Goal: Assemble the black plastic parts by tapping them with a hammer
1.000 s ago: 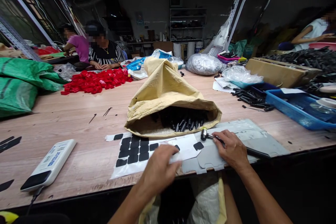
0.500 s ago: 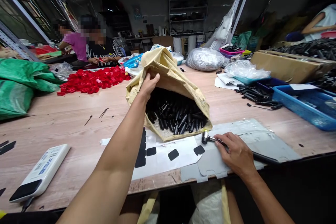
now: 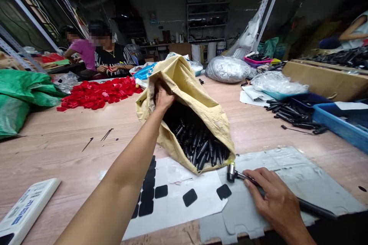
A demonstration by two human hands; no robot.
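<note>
A yellow woven sack (image 3: 198, 97) lies on the table with its mouth facing me. Inside are many small black cylindrical parts (image 3: 201, 145). My left hand (image 3: 163, 97) grips the upper left edge of the mouth and holds it raised, its fingertips hidden in the folds. Just right of the sack's lower corner is a small hammer (image 3: 230, 172) with a shiny head and black handle. My right hand (image 3: 276, 197) is closed around the handle, low over a grey sheet (image 3: 267, 164).
White paper (image 3: 172, 220) bearing black rounded squares (image 3: 189, 197) lies in front of the sack. Red parts (image 3: 97, 93), a green sack (image 3: 25, 92) and a white device (image 3: 28, 206) are at left. A blue bin (image 3: 339, 122) is at right. Two people sit at the far left.
My left hand has pushed further into the folds at the sack's edge, and the sack's mouth now slants more to the right. My right hand still holds the hammer. The view has shifted slightly.
</note>
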